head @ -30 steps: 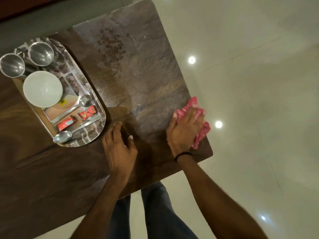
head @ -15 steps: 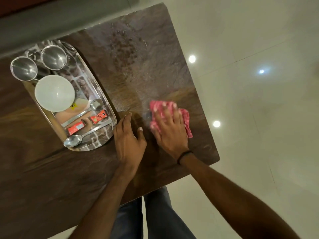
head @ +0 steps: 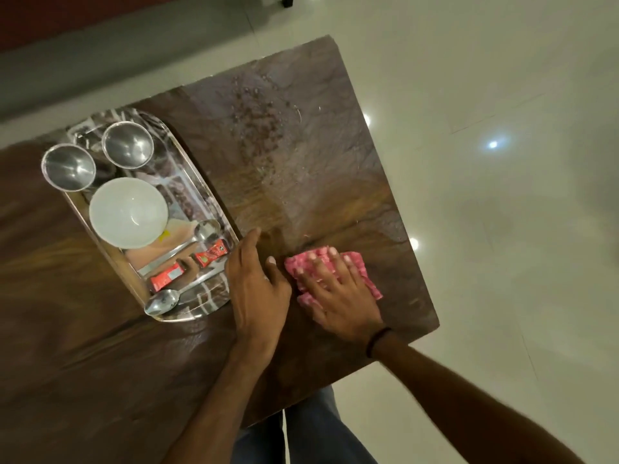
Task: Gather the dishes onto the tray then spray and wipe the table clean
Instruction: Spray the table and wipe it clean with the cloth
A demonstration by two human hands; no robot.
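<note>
A pink cloth lies flat on the dark wooden table, pressed down by my right hand with spread fingers. My left hand rests flat on the table just left of it, holding nothing, beside the tray's near corner. The shiny oblong tray at the left carries two steel cups, a white bowl, two spoons and two red sachets. Droplets and crumbs speckle the far part of the table.
The table's right edge and near right corner lie close to my right hand. Beyond them is glossy pale floor with light reflections. My legs stand at the table's near edge.
My right hand has slid the cloth from the table's right edge leftwards, until it lies next to my left hand. My left hand has stayed planted on the table.
</note>
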